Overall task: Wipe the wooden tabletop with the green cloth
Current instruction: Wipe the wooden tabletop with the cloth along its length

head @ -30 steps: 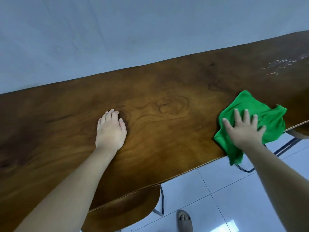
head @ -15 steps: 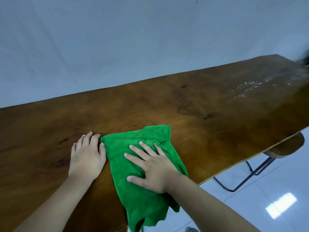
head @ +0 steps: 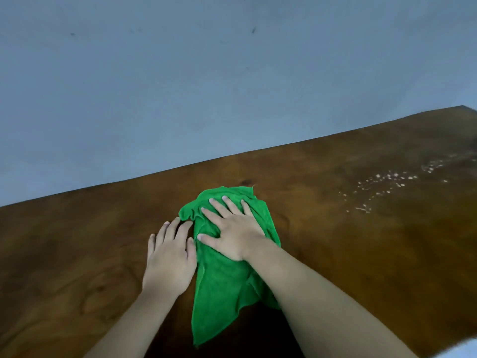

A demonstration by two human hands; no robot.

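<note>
While the green cloth [head: 227, 275] lies crumpled near the middle of the wooden tabletop [head: 348, 241], it is pressed down by the right hand [head: 233, 232], whose 5 fingers are spread flat on the fabric without gripping it. Just left of it, the left hand [head: 169, 257] is laid palm-down on the bare wood, fingers extended and close together, its thumb touching the cloth's edge; nothing is held. A scatter of pale specks [head: 387, 187] is seen on the wood at the far right, well apart from the cloth. A grey wall [head: 206, 86] is seen beyond the far edge.
</note>
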